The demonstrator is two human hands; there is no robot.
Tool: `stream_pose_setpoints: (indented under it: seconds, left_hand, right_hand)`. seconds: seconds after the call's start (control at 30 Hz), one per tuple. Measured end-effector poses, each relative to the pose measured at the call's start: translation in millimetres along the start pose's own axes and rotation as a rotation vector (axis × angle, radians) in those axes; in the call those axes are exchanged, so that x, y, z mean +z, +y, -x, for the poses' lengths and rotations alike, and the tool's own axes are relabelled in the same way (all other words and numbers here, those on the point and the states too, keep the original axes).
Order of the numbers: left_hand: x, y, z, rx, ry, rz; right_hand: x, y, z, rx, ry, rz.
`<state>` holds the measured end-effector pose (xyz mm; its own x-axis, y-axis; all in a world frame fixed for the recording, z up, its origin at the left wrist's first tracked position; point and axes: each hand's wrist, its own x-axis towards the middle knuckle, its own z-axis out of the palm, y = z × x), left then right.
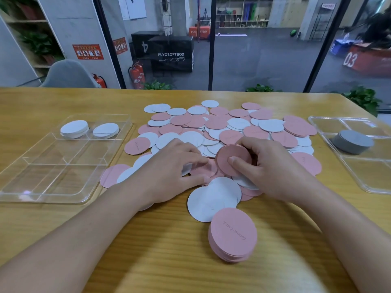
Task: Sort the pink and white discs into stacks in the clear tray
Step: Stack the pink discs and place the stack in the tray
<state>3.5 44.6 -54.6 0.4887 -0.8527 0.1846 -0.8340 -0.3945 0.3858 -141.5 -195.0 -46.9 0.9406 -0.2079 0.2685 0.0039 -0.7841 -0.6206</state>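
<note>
On the wooden table (63, 218), seen from the head camera, a wide heap of loose discs (222, 125), pink and white mixed, lies between two clear trays. The right hand (266, 166) grips a small bunch of pink discs (229, 154) held up on edge just above the heap, thumb across the near face and fingers curled round the far rim. The left hand (171, 163) lies palm down on the heap just beside it, fingers loosely bent, the tips touching a pink disc that lies flat; whether they pinch it I cannot tell.

The clear tray on the left (53, 180) holds two low stacks of white discs (74, 129) in its two far compartments, one stack in each; its nearer compartments hold nothing. A stack of pink discs (232, 237) stands on the bare table nearest the person, apart from any tray. The tray on the right (370, 180) holds a grey stack (352, 141).

I judge the step in hand to be gathering pink discs out of the heap into the right hand, with most of the sorting not yet done. The next move probably calls for sliding that flat pink disc free and squaring it against the held bunch, without the bunch fanning open.
</note>
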Motion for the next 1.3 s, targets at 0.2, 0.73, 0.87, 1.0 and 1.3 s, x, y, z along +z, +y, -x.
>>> stream_pose_setpoints:
  seconds: [0.2,0.73,0.87,1.0,1.3]
  left_hand:
    - [-8.8,0.6,-0.5,0.064,0.010,-0.038]
    - [-0.4,9.8,4.3,-0.041,0.306,0.400]
    - [-2.2,8.6,5.1,-0.098,0.282,0.644]
    - [-3.0,7.8,3.5,-0.135,0.255,0.762]
    - [1.0,13.0,1.2,-0.070,0.203,0.807]
  right_hand:
    - [0.1,-0.5,-0.3,0.008,-0.008,0.008]
    - [-5.5,-4.1,1.1,-0.046,0.032,-0.065]
    - [-8.3,-6.3,1.1,-0.064,0.003,-0.096]
    - [-5.8,-5.0,1.5,-0.054,-0.031,-0.076]
    - [2.5,-10.1,3.7,-0.048,-0.063,-0.036]
